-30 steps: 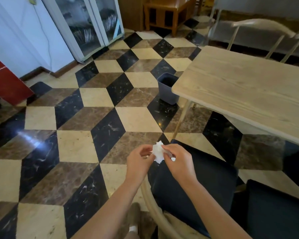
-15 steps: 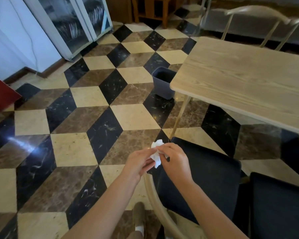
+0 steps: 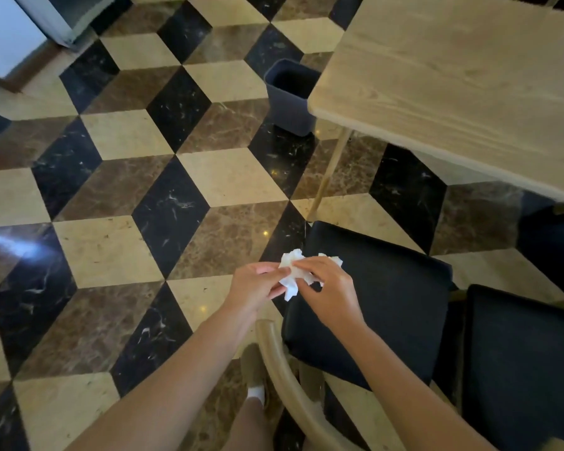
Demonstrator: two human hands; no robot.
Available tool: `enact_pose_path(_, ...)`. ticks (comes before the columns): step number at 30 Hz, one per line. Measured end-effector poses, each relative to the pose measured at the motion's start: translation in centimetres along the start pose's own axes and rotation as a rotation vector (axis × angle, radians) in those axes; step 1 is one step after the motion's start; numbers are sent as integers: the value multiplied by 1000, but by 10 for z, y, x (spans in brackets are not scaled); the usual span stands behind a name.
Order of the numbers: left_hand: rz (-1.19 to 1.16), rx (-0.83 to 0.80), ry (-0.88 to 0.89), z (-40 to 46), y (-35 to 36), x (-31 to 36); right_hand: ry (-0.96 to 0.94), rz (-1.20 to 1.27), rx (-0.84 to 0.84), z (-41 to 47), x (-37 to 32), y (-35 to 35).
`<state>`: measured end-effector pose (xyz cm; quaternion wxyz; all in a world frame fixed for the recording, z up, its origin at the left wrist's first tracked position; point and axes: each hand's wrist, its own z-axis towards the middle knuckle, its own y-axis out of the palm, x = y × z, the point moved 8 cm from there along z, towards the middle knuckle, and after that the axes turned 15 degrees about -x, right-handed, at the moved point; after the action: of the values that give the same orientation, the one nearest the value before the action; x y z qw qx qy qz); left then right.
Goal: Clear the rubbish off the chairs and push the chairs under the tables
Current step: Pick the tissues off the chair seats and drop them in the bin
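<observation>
A crumpled white tissue [image 3: 292,276] is pinched between my left hand [image 3: 256,284] and my right hand [image 3: 328,289], just over the front left corner of a chair with a black seat cushion [image 3: 381,294]. The chair's curved wooden back rail [image 3: 284,372] is near my legs. A second black-seated chair [image 3: 521,362] stands close beside it on the right. The light wooden table [image 3: 453,83] is ahead on the right, and the chairs stand out from under it.
A dark grey waste bin [image 3: 288,97] stands on the floor by the table's left corner, next to the table leg [image 3: 329,172]. The floor is glossy patterned tile [image 3: 127,196]. A white cabinet [image 3: 10,30] is at the far left.
The view has tilted down and moved closer to the table. My hands have kept working the tissue between them, and it now spreads a little wider over the chair's corner.
</observation>
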<state>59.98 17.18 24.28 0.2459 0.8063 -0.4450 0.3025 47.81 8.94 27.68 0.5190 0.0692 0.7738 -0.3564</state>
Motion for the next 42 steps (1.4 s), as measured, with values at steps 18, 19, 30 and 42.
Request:
enact_pose_path(18, -153, 155, -216, 109, -102, -136, 430, -863, -429, 93, 286, 86)
enact_pose_path(19, -152, 168, -213, 109, -105, -139, 433, -887, -451, 93, 292, 90)
enact_pose_path(30, -176, 269, -175, 89, -109, -132, 459, -512, -298, 99, 286, 73)
enact_pose_path(42, -138, 370, -24, 0, -89, -42, 57, -332, -104, 63, 60, 1)
